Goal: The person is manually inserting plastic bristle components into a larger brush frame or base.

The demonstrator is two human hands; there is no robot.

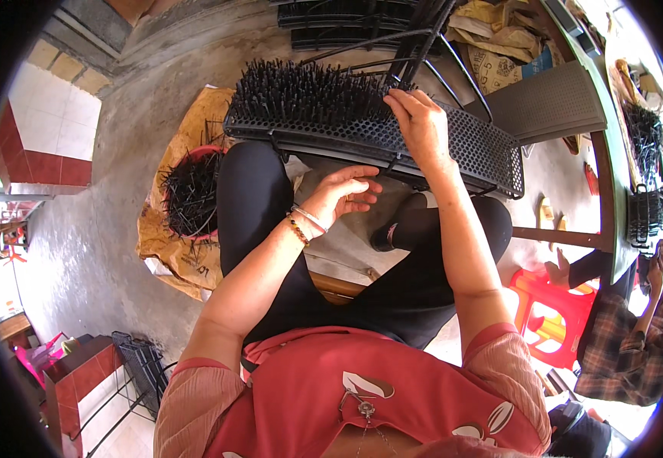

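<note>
A long black perforated metal rack [476, 153] lies crosswise in front of my knees. Many thin black sticks [308, 91] stand upright in its holes, packed over the left and middle part; the holes at the right end are bare. My right hand [423, 126] is over the rack at the right edge of the packed sticks, thumb and fingertips pinched together; what they hold is too small to make out. My left hand [343, 197] is in the air on the near side of the rack, fingers loosely curved and apart, with nothing visible in it.
Left of my knee, a red basin [208, 153] of loose black sticks sits on brown sacking [165, 248]. More black racks [346, 38] stand at the back beside a metal frame. At right are a green-edged table [617, 229], a red plastic stool [549, 305] and another person in a plaid garment [621, 343].
</note>
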